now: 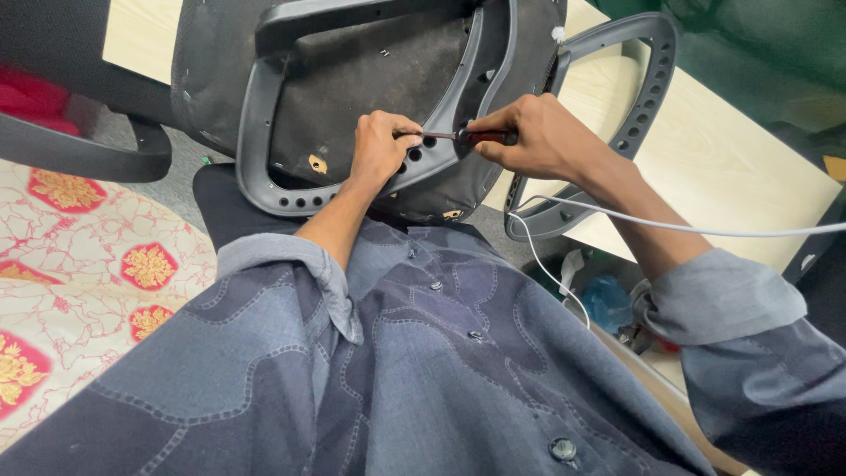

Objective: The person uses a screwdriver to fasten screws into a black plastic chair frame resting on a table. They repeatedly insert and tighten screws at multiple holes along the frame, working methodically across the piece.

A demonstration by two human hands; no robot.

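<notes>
two hands [379, 150] [538, 137], fingers gripping a screwdriver [480, 137] over an upturned chair seat [370, 88], patterned mat [79, 264] beside

Matt grey plastic chair frame [264, 132], rough dusty fabric underside [370, 79], glossy-handled screwdriver [480, 137].

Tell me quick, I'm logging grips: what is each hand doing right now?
Left hand: fingers closed, pinching the screwdriver shaft near its tip, at the grey chair frame.
Right hand: closed around the screwdriver's handle.
</notes>
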